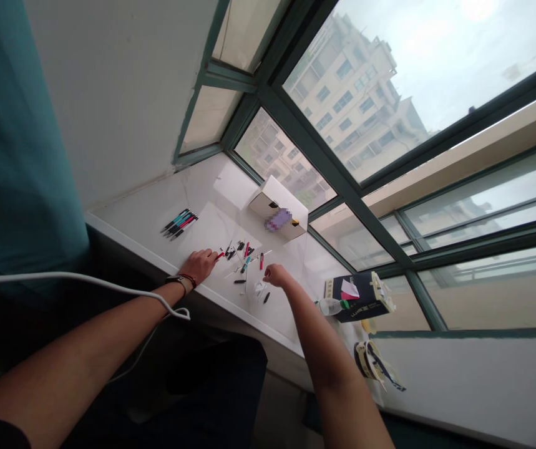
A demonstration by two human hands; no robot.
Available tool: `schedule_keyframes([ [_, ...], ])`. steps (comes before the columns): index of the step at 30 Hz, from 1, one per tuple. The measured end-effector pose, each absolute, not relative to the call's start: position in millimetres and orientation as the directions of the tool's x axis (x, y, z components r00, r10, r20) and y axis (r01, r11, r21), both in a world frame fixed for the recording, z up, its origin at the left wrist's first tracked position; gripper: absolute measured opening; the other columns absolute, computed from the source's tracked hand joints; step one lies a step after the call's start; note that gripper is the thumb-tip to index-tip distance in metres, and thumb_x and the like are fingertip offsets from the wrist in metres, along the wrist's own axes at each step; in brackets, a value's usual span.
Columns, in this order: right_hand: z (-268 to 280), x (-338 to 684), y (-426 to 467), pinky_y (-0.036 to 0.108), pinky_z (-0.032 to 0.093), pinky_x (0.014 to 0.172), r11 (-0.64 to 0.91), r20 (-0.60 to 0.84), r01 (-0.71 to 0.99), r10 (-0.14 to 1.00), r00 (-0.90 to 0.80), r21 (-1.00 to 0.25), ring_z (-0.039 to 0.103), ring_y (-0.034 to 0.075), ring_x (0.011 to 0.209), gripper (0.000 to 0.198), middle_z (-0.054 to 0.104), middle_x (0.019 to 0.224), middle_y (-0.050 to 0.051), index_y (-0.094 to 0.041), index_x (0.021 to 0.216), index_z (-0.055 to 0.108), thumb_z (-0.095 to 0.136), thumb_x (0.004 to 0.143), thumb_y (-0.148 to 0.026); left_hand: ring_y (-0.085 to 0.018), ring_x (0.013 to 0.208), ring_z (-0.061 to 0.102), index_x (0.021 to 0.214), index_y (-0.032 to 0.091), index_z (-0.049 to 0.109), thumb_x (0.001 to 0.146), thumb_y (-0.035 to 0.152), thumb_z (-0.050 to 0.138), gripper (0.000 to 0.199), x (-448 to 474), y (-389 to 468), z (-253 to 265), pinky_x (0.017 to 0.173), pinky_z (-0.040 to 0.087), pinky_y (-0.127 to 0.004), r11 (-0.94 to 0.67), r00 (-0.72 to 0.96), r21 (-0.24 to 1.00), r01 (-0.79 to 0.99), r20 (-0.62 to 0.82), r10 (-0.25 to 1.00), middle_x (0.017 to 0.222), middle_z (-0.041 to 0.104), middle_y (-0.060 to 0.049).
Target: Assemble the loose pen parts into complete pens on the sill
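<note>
On the white windowsill, my left hand (202,265) has its fingers closed on a red pen part (219,255), most of which is hidden by the fingers. My right hand (277,274) is curled in a pinch above the sill; anything between its fingertips is too small to make out. Below it lies a clear plastic bag (256,290) with a black pen piece (266,297) beside it. Between my hands are scattered loose pen parts, among them a red barrel (261,260), a teal piece (246,264) and a black piece (239,282).
Several whole pens (180,224) lie side by side to the left. A white box (279,193) stands by the window. To the right are a plastic bottle (329,306), a dark carton (364,296) and a rolled strap (365,360). A white cable (122,285) crosses my left forearm.
</note>
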State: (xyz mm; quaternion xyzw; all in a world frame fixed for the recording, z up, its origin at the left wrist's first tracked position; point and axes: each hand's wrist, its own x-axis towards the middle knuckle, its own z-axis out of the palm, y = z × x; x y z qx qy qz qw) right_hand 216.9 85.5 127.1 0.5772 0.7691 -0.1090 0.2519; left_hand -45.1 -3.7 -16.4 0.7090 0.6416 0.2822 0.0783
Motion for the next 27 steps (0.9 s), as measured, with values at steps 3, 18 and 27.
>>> schedule_keyframes([
  [3, 100.5, 217.7, 78.5, 0.021, 0.047, 0.073, 0.273, -0.509, 0.957, 0.840, -0.187, 0.098, 0.067, 0.017, 0.091, 0.023, 0.074, 0.099, 0.005, -0.019, 0.099, 0.073, 0.077, 0.078, -0.026, -0.024, 0.083, 0.059, 0.097, 0.018, 0.063, 0.099, 0.033, 0.040, 0.028, -44.7, -4.2, -16.1, 0.073, 0.038, -0.036, -0.170, 0.014, 0.499, 0.849, 0.302, 0.953, 0.091, 0.063, -0.011],
  [18, 78.8, 218.3, 73.6, 0.022, 0.050, 0.074, 0.240, -0.486, 0.971, 0.849, -0.209, 0.002, 0.069, 0.019, 0.084, 0.016, 0.074, 0.085, 0.008, -0.015, 0.083, 0.073, 0.066, 0.073, -0.006, -0.023, 0.083, 0.059, 0.097, 0.017, 0.062, 0.101, 0.035, 0.035, 0.033, -45.0, -2.5, -16.6, 0.074, 0.038, -0.035, -0.164, 0.029, 0.424, 0.891, 0.307, 0.951, 0.092, 0.064, -0.011],
  [27, 93.7, 174.2, 64.6, 0.023, 0.049, 0.081, 0.358, -0.192, 0.877, 0.882, -0.430, -0.321, 0.067, 0.013, 0.083, 0.027, 0.074, 0.093, 0.002, -0.021, 0.113, 0.066, 0.057, 0.087, -0.018, -0.023, 0.084, 0.059, 0.098, 0.017, 0.062, 0.100, 0.034, 0.035, 0.031, -44.9, -3.9, -14.5, 0.074, 0.038, -0.036, -0.160, 0.027, 0.428, 0.889, 0.299, 0.954, 0.093, 0.064, -0.011],
])
